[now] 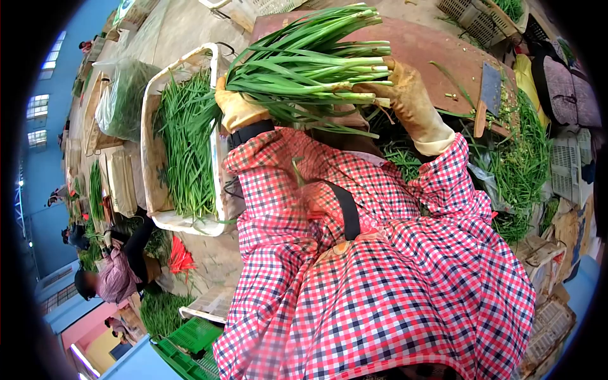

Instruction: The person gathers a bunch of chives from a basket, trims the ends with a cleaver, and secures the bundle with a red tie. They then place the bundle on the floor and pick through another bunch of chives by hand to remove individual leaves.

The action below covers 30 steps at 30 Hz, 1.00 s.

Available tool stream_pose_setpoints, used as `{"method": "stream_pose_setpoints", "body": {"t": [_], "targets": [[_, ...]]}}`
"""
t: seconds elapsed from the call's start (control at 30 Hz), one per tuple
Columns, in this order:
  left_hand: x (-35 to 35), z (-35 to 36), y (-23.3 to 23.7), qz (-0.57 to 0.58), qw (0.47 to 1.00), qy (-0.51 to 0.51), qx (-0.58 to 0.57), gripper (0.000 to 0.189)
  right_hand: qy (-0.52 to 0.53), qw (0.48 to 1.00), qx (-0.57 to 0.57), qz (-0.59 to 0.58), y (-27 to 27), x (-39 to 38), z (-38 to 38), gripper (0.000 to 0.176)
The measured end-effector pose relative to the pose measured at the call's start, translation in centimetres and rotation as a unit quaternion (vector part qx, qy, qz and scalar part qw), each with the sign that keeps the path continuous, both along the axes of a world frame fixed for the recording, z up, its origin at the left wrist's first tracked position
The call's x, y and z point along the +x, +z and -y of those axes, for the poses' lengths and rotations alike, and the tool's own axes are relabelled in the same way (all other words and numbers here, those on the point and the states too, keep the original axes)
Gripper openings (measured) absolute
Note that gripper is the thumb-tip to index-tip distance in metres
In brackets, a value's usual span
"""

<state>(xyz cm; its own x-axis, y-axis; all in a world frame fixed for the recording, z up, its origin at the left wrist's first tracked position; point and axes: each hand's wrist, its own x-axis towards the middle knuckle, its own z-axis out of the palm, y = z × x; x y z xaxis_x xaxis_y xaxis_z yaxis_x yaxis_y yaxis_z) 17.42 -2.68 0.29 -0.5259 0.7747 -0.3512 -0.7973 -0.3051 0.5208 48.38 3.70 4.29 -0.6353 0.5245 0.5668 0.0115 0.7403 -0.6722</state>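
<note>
A bunch of long, flat-leaved garlic greens [310, 66] lies across both my gloved hands, its pale cut stems towards the right. My left hand [242, 111], in a yellowish glove, is closed round the leafy end, beside the white basket's rim. On the other side, my right hand [402, 88] grips the stem end, its fingers partly hidden behind the stalks. Behind the bunch is a reddish-brown board [437, 79]. A cleaver [491, 88] with a wooden handle rests on the board's right side, among small trimmings.
At left stands a white plastic basket [147, 158] holding more greens [190, 145]. Loose greens [516, 168] are heaped at right, near grey crates [563, 164]. A filled plastic bag [123, 98] and a green crate [183, 345] lie leftward. Another person [117, 272] works at far left.
</note>
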Motion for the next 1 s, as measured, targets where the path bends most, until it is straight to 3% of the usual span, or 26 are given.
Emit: {"method": "stream_pose_setpoints", "body": {"t": [0.03, 0.1, 0.13, 0.17, 0.23, 0.33, 0.37, 0.4, 0.47, 0.5, 0.53, 0.57, 0.6, 0.7, 0.73, 0.83, 0.93, 1.0], "targets": [[0.0, -0.2, -0.2, -0.006, 1.0, 0.008, -0.008, 0.043, -0.013, 0.986, -0.163, -0.017, 0.6, 0.3, 0.2, 0.018], [0.8, -0.4, 0.2, -0.016, 0.999, 0.025, -0.024, 0.044, -0.037, 0.88, -0.471, -0.049, 1.9, 1.4, 0.4, 0.012], [1.7, -0.5, 1.4, -0.041, 0.998, 0.033, -0.043, 0.045, -0.015, 0.883, -0.456, -0.108, 2.1, 2.2, 0.2, 0.015], [1.6, -0.4, 1.2, -0.064, 0.996, 0.028, -0.05, 0.045, -0.011, 0.851, -0.499, -0.166, 2.2, 3.0, 0.2, 0.018], [1.1, -0.3, 0.9, -0.112, 0.992, 0.017, -0.063, 0.045, 0.16, 0.817, -0.496, -0.245, 1.6, 4.2, -1.4, 0.022], [0.7, -0.3, 1.0, -0.068, 0.991, 0.058, -0.096, 0.044, -0.074, 0.894, -0.429, -0.107, 4.9, 3.0, 1.2, 0.03], [0.5, -0.4, 1.0, -0.053, 0.989, 0.076, -0.112, 0.044, -0.064, 0.913, -0.398, -0.06, 4.5, 2.6, 1.3, 0.034], [0.2, -0.4, 0.9, -0.038, 0.987, 0.094, -0.127, 0.043, -0.104, 0.945, -0.308, 0.015, 5.2, 1.9, 1.7, 0.034], [-0.4, -0.3, -0.4, -0.142, 0.971, 0.089, -0.169, 0.042, -0.164, 0.974, -0.106, 0.113, 5.7, 0.4, 2.0, 0.04], [-0.9, -0.3, -1.1, -0.193, 0.959, 0.087, -0.19, 0.041, -0.174, 0.973, -0.115, 0.099, 4.9, 0.1, 1.7, 0.039], [-1.8, -0.3, -1.1, -0.095, 0.981, 0.047, -0.162, 0.047, -0.184, 0.971, -0.125, 0.085, 3.8, -0.3, 1.4, 0.039], [-2.0, -0.2, -1.5, -0.104, 0.978, 0.069, -0.169, 0.047, -0.194, 0.97, -0.132, 0.07, 3.3, -0.6, 1.2, 0.038], [-1.8, -0.2, -1.6, -0.112, 0.974, 0.092, -0.177, 0.046, -0.196, 0.953, -0.217, 0.077, 4.7, 0.3, 1.5, 0.037], [-0.7, 0.2, 0.2, -0.065, 0.978, 0.109, -0.166, 0.046, -0.197, 0.946, -0.232, -0.115, 3.6, 3.2, 0.7, 0.034], [-0.7, 0.2, 0.5, -0.042, 0.98, 0.104, -0.166, 0.046, -0.298, 0.925, -0.235, 0.0, 4.4, 3.7, 0.4, 0.033], [-1.2, 0.0, 0.1, -0.027, 0.981, 0.1, -0.166, 0.046, -0.208, 0.976, 0.063, -0.016, 6.5, 0.7, 0.6, 0.038], [-0.9, -0.3, 0.2, -0.033, 0.983, 0.118, -0.138, 0.045, -0.26, 0.932, 0.248, 0.042, 5.3, -2.6, 0.6, 0.054], [-0.7, -0.1, 0.6, -0.025, 0.983, 0.124, -0.13, 0.044, -0.278, 0.908, 0.299, 0.094, 5.1, -3.0, 0.8, 0.053]]}}
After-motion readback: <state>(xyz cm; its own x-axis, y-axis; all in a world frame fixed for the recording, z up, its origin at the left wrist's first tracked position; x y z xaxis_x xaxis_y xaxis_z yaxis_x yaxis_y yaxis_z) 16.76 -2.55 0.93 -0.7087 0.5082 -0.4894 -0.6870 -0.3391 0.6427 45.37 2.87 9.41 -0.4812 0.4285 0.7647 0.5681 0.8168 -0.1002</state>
